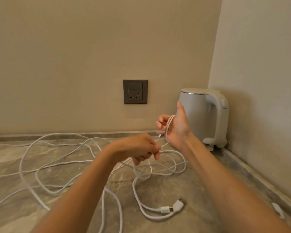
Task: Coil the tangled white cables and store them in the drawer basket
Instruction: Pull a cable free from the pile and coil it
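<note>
Plug ends [173, 207] lie nearest, end to end on the counter [191, 187], and a small white plug [278, 210] sits apart at the right edge. Beyond them the white cables [134, 189] sprawl in crossed loops over most of the stone. Left hand [141, 148] is closed, pinching a strand just below the right hand [175, 128], which stands upright, thumb up, fingers curled round a few turns wound across the palm. A metal tip pokes out by those fingers, prob. that cable's connector, tho it's blurry. To coil well, I'd say: feed slack w/ the left, keep turns even, free each crossing before pulling. Kettle [203, 115] and wall socket [135, 91] stand behind. No drawer basket in view.
</note>
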